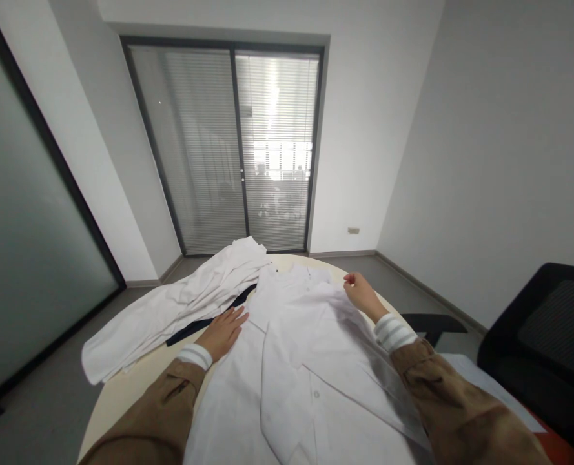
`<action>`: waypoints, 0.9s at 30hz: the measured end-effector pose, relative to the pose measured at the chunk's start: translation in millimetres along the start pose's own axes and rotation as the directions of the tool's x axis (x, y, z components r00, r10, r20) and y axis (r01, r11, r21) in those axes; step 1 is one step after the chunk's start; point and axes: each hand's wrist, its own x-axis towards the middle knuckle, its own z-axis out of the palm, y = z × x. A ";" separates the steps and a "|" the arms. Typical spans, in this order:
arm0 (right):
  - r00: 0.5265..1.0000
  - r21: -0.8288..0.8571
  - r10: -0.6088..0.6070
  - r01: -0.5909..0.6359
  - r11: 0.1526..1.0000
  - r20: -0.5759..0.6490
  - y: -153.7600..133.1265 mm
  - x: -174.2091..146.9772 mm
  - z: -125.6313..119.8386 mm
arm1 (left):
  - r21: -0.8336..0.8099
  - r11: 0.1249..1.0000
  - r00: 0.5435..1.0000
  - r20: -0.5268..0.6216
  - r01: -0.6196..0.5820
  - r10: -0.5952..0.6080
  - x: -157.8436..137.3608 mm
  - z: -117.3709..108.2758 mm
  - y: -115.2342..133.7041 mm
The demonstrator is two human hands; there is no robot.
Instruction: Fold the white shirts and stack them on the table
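Note:
A white button-up shirt (294, 336) is spread on the round pale table (122, 394), reaching from the far edge towards me. One button shows low on its front, and long folds run across it. My left hand (223, 330) lies flat on the shirt's left side, fingers stretched out. At the shirt's far right edge, my right hand (361, 294) has its fingers curled together in a pinch on the cloth. A second crumpled white garment (184, 303) lies to the left, hanging over the table's edge. Dark navy cloth (197, 329) shows beneath it.
To the right stands a black mesh office chair (548, 336) with an armrest (434, 324) near the table. A white item (485, 384) and something red-orange lie beside it. Glass panels with blinds (223, 148) are set in the far wall; frosted glass (25, 226) stands left.

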 end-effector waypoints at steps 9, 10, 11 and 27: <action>0.912 -0.287 -0.393 0.410 0.866 0.116 37.7 -29.9 9.5 | 0.005 0.999 0.998 -0.043 -0.038 0.038 1.6 2.5 -3.2; 0.874 -0.294 -0.438 0.484 0.824 0.212 37.9 -32.5 7.4 | 0.003 0.999 0.997 -0.056 -0.047 0.048 1.7 3.1 -3.7; 0.838 -0.296 -0.463 0.538 0.789 0.288 38.0 -34.4 5.2 | 0.003 0.998 0.996 -0.066 -0.055 0.055 1.8 3.7 -4.1; 0.996 -0.681 -0.090 0.048 0.731 -0.027 50.6 -25.9 -21.9 | -0.007 0.998 0.995 -0.083 -0.056 0.055 3.0 12.3 -8.9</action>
